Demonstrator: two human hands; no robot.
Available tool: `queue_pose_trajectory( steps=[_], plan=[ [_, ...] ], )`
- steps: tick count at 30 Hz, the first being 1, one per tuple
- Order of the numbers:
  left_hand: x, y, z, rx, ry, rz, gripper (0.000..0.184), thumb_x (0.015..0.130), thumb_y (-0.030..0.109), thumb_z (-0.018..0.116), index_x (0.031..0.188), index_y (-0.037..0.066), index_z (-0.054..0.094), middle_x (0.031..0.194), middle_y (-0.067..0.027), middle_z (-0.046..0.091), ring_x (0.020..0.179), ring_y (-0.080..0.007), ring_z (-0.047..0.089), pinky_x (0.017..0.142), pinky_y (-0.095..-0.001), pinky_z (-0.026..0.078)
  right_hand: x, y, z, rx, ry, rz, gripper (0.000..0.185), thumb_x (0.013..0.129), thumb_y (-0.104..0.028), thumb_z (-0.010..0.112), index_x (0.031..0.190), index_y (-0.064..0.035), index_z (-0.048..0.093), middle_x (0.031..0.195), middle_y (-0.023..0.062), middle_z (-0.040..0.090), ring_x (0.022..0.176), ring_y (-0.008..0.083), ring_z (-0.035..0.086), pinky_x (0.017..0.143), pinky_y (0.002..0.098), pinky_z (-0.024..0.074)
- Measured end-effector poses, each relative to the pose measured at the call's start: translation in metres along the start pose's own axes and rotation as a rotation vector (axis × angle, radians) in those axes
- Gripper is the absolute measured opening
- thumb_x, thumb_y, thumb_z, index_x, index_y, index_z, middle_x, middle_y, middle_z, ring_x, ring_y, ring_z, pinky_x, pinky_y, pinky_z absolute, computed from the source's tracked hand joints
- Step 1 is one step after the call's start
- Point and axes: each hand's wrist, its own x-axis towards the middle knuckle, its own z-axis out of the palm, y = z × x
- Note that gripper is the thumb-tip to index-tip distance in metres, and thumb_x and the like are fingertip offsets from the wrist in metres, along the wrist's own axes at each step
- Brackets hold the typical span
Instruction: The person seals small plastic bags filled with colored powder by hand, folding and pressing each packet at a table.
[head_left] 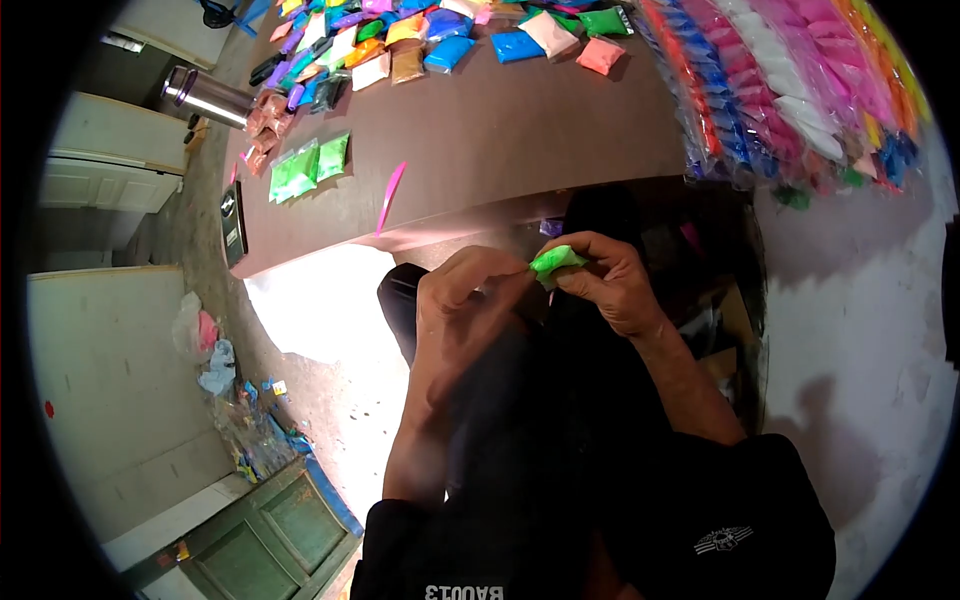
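A small bright green packet (pixel 557 262) is held over my lap, just in front of the table edge. My right hand (pixel 612 283) pinches it between thumb and fingers from the right. From the other side, my left hand (pixel 468 287) has its fingertips closed at the packet's left edge; part of that grip is blurred. Nearby on the brown table (pixel 480 130) lies a pink plastic strip-like tool (pixel 391 200). Several more green packets (pixel 310 168) lie to its left.
Many colourful packets (pixel 405 30) cover the table's far side. A metal tumbler (pixel 208 97) lies at the left beside brown packets (pixel 267 120). Long strips of packets (pixel 780 80) are at the right. Plastic litter (pixel 250 425) lies on the floor at left.
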Motion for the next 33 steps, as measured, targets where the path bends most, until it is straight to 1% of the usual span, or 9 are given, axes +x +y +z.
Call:
queue_pose_trajectory(
  steps=[6,10,12,15,19,27,30,32,33],
  plan=[
    [-0.019,0.005,-0.019,-0.434,0.112,-0.227,0.007,0.092,-0.001,0.073,0.096,-0.002,0.068,0.085,-0.0024,0.065,0.078,-0.0094,0.062,0.071,-0.0228,0.049,0.003,-0.001,-0.003,-0.122,0.022,-0.046,0.025,0.093,0.005,0.067,0.118,0.0002,0.068,0.11,0.0088,0.071,0.1,0.0155,0.068,0.09,0.0286,0.0565],
    [-0.024,-0.009,-0.023,-0.341,0.193,-0.28,0.007,0.097,0.004,0.07,0.097,-0.002,0.067,0.083,-0.0001,0.063,0.078,-0.0071,0.058,0.074,-0.0216,0.048,0.007,0.003,-0.013,-0.036,0.016,-0.079,0.027,0.091,0.01,0.066,0.116,0.0005,0.068,0.115,0.0108,0.069,0.103,0.0183,0.068,0.091,0.0312,0.0595],
    [-0.025,-0.021,-0.017,-0.355,0.186,-0.309,0.012,0.1,0.009,0.067,0.096,-0.003,0.067,0.082,0.0001,0.063,0.076,-0.007,0.056,0.073,-0.0215,0.047,0.01,0.005,-0.013,-0.093,-0.007,-0.151,0.028,0.09,0.012,0.066,0.116,0.0005,0.068,0.118,0.0116,0.067,0.104,0.0192,0.068,0.091,0.0328,0.0611],
    [-0.025,-0.028,-0.011,-0.237,0.133,-0.373,0.039,0.107,0.035,0.057,0.094,0.0,0.069,0.082,-0.006,0.07,0.073,-0.0111,0.061,0.071,-0.0262,0.049,0.011,0.003,-0.004,-0.184,0.007,-0.245,0.031,0.089,0.014,0.066,0.116,0.0004,0.068,0.124,0.0122,0.063,0.105,0.0189,0.067,0.09,0.0336,0.0618],
    [-0.022,-0.004,0.0,-0.388,0.062,-0.494,0.055,0.109,0.047,0.046,0.09,0.0,0.069,0.078,-0.0055,0.067,0.07,-0.0106,0.057,0.069,-0.0256,0.046,0.008,-0.003,0.006,-0.343,0.015,-0.236,0.033,0.087,0.017,0.066,0.114,-0.0012,0.069,0.126,0.0113,0.062,0.108,0.0183,0.066,0.096,0.0326,0.0586],
    [-0.02,-0.007,0.017,-0.553,0.061,-0.589,0.039,0.106,0.032,0.055,0.087,0.001,0.067,0.074,-0.0019,0.064,0.066,-0.0068,0.054,0.061,-0.0235,0.041,0.011,-0.001,0.015,-0.681,-0.041,-0.446,0.043,0.081,0.019,0.06,0.117,-0.0021,0.068,0.128,0.0133,0.062,0.115,0.0217,0.063,0.097,0.033,0.0525],
    [-0.022,-0.004,0.016,-0.552,0.102,-0.583,0.037,0.107,0.03,0.058,0.086,0.001,0.067,0.074,0.0001,0.06,0.068,-0.0065,0.051,0.065,-0.022,0.04,0.011,0.002,0.02,-0.662,0.184,-0.39,0.046,0.081,0.011,0.058,0.123,-0.0031,0.067,0.12,0.0117,0.066,0.12,0.0248,0.062,0.1,0.0345,0.0507],
    [-0.024,-0.002,0.017,-0.523,0.161,-0.538,0.035,0.106,0.028,0.06,0.088,-0.001,0.068,0.075,0.0007,0.062,0.069,-0.006,0.053,0.066,-0.0221,0.042,0.011,0.009,0.019,-0.158,0.311,-0.148,0.033,0.093,0.001,0.06,0.126,-0.0003,0.063,0.115,0.0081,0.067,0.111,0.0172,0.064,0.092,0.0314,0.0536],
    [-0.026,-0.002,0.018,-0.523,0.162,-0.539,0.035,0.106,0.028,0.06,0.088,-0.001,0.068,0.075,0.0007,0.062,0.069,-0.006,0.053,0.066,-0.0221,0.042,0.01,0.011,0.017,-0.158,0.311,-0.146,0.033,0.093,0.001,0.06,0.126,-0.0003,0.063,0.115,0.0081,0.067,0.111,0.0172,0.064,0.092,0.0314,0.0536]
  ],
)
